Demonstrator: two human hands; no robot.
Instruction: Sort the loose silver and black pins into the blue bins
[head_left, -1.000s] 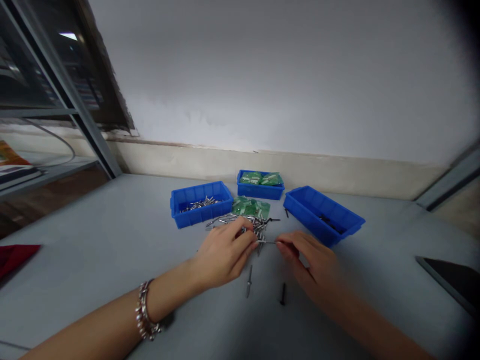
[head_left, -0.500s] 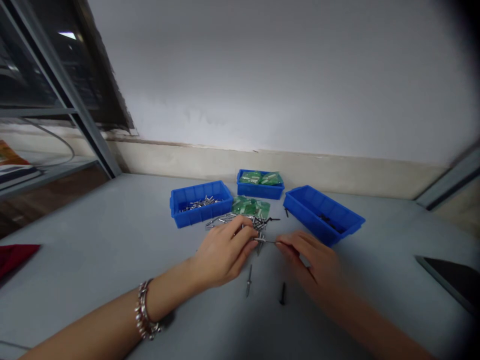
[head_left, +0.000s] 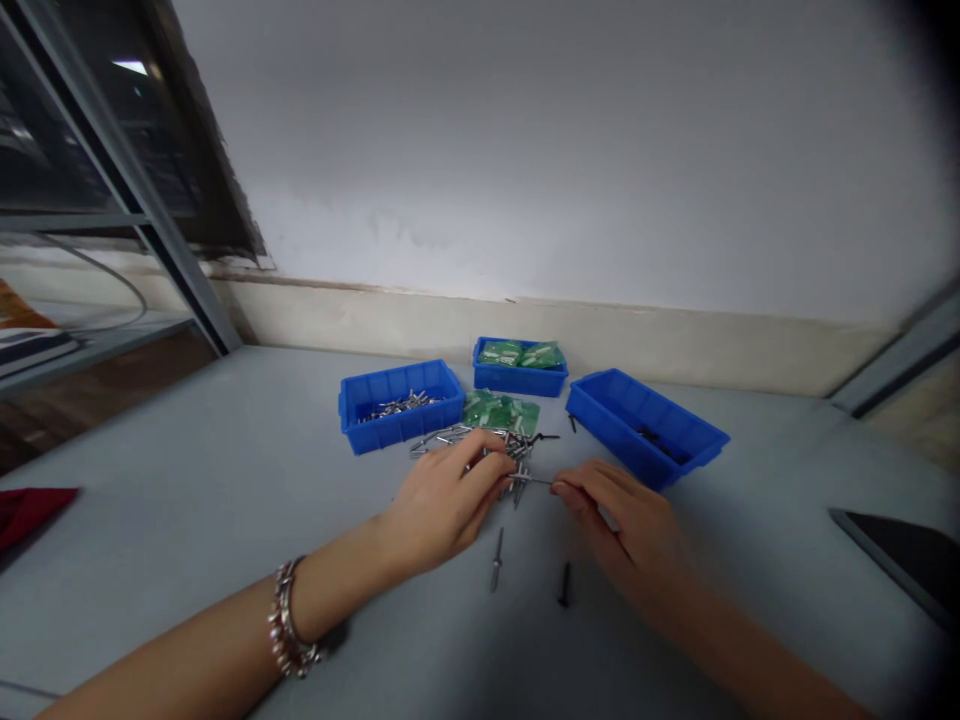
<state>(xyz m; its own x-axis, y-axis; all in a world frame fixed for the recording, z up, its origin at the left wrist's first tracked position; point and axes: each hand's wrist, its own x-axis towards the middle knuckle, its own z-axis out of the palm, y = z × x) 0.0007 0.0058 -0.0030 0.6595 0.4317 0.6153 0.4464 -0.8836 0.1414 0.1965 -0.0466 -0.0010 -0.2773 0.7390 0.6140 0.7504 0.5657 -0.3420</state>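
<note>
A slim metal pin (head_left: 535,479) spans the space between your hands, its ends hidden by fingers. Your right hand (head_left: 622,515) pinches one end; whether your left hand (head_left: 450,500) grips the other, you can't tell. That hand also covers part of the metal pile (head_left: 523,444). Beyond, the right blue bin's (head_left: 616,438) dark contents are indistinct; a dark flat object (head_left: 904,560) runs out of view rightward.

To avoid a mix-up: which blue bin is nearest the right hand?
The right blue bin, holding dark pieces, just beyond the right hand; the left bin holds silver pieces, the back bin green packets.
</note>
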